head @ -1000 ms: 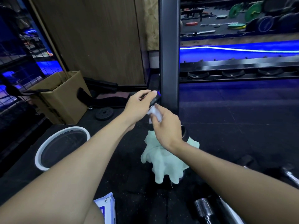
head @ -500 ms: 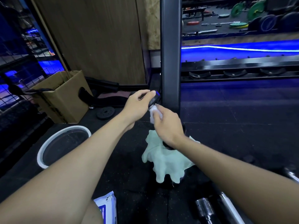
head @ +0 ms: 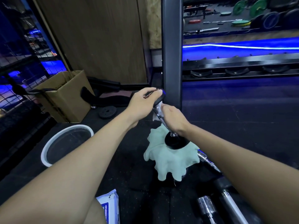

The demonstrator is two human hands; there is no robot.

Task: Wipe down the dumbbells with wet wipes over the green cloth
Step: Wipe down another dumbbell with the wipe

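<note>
My left hand (head: pixel 144 103) cups the dumbbell's (head: pixel 175 142) top; my right fingers (head: pixel 168 110) pinch a wipe (head: pixel 159 109) round its handle. It stands on green cloth (head: pixel 171 160), black floor (head: pixel 242 120), bucket (head: pixel 48 148) at nine o'clock.

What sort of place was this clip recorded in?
Most likely a gym's weights area: coloured weight plates lie on the floor behind, an empty dumbbell rack runs across, and a dumbbell stands on a green cloth.

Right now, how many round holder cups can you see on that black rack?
3 on the black rack: a left cup, a middle cup, a right cup. More may hide past the frame's edge.
</note>
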